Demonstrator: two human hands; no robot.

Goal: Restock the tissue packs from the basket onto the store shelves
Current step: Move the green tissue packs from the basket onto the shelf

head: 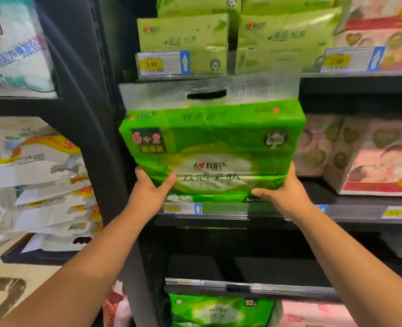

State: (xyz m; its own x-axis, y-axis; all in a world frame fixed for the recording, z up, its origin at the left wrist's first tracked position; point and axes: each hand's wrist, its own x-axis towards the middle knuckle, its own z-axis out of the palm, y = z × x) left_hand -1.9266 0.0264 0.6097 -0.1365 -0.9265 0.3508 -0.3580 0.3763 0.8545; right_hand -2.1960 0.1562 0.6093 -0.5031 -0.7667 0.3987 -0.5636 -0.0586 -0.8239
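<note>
Your left grip point(148, 194) and right grip point(286, 194) clasp the green tissue pack point(214, 147) low, long axis crosswise, seemingly over the shelf point(355, 210) lip.

Black metal shelving point(360, 84) with a dark upright post point(93, 142) stands on pale beige floor point(30, 273).

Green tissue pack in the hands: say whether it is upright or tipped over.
Upright: the green tissue pack has its clear handle flap on top, print right way up.
</note>
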